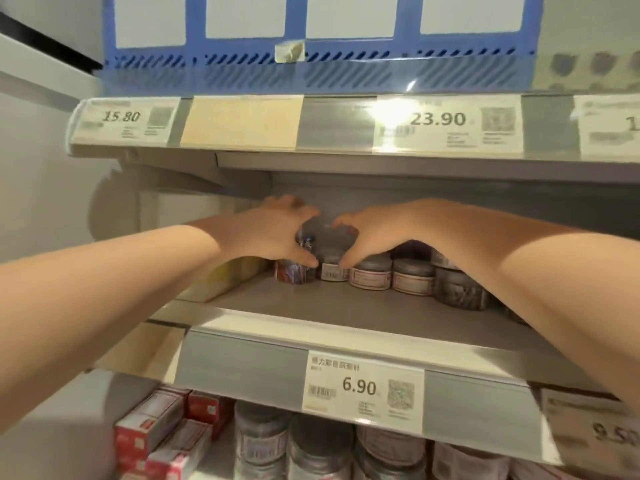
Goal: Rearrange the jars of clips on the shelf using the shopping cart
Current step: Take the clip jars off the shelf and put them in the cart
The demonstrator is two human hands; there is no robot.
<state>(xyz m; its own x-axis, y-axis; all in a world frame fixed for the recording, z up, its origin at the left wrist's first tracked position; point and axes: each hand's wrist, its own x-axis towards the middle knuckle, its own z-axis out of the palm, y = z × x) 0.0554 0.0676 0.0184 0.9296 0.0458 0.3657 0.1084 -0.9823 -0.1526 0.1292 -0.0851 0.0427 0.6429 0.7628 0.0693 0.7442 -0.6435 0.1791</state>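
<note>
— How does the jar look?
— Round, grey lid, coloured clips showing through its side. It's deep on the middle shelf, above the row of jars.
— And the fingers?
— Curled round it from both sides, left hand and right hand. Its label is blurred and its base hidden.

A pale wall stands left of the grey metal shelving. Bright glare whitens the upper price strip beneath a blue crate.

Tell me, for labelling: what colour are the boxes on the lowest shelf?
The boxes are red and white; head view.
</note>
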